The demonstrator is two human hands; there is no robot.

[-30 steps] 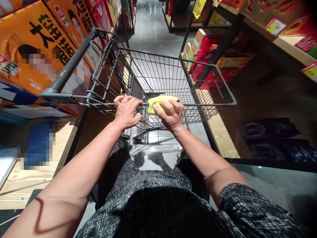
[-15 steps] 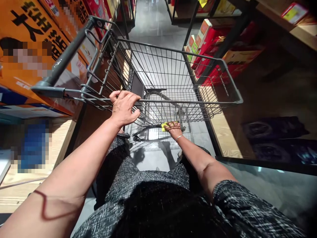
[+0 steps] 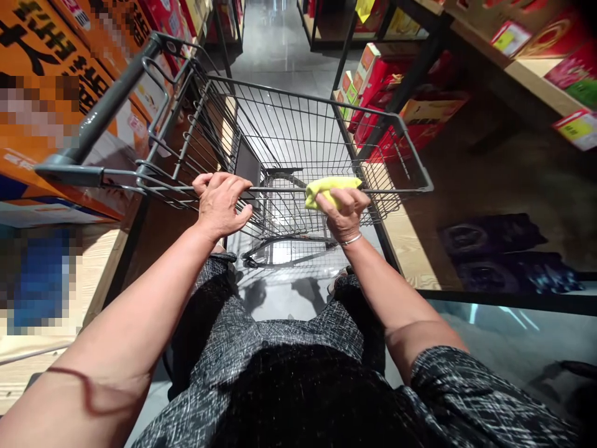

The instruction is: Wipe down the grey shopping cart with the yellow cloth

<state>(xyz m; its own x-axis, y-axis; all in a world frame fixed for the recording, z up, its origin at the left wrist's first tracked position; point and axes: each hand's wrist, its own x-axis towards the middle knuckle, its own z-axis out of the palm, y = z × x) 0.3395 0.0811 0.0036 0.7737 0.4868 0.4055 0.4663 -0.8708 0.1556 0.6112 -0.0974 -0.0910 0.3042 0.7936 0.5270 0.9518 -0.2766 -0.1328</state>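
A grey wire shopping cart stands side-on in front of me, its thick handle to the left. My left hand is closed over the near top rim of the basket, its fingers curled over the wire and the thumb lower down. Farther right along the same rim, my right hand grips a folded yellow cloth that lies against the wire. The cloth hides the stretch of rim beneath it. Through the mesh I see the lower frame near my feet.
Large orange boxes are stacked on the left, above a wooden shelf. On the right, red gift bags stand on a low wooden shelf, with price tags higher up. A grey tiled aisle runs ahead.
My right hand has risen with the yellow cloth from the lower side of the basket to its top rim. My left hand keeps its place on the rim. The view has shifted slightly right.
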